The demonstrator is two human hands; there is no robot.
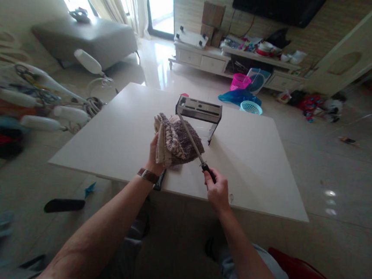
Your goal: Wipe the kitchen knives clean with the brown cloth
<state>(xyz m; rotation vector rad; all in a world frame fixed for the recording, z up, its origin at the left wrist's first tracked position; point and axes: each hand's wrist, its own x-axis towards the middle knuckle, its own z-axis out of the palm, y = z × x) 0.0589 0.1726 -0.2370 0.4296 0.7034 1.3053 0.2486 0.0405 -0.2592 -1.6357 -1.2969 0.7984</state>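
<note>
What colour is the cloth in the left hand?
Brown and cream stripes on the cloth, seen in the head view.

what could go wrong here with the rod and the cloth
1. The left hand holds the folded cloth right against the long steel rod; if the rod slips off the cloth it could jab or scrape those fingers.
2. The rod's tip points at the knife block close behind, so a forward push might knock it over.
3. The right hand grips only the short black handle, so its control over the long rod may be loose.
</note>
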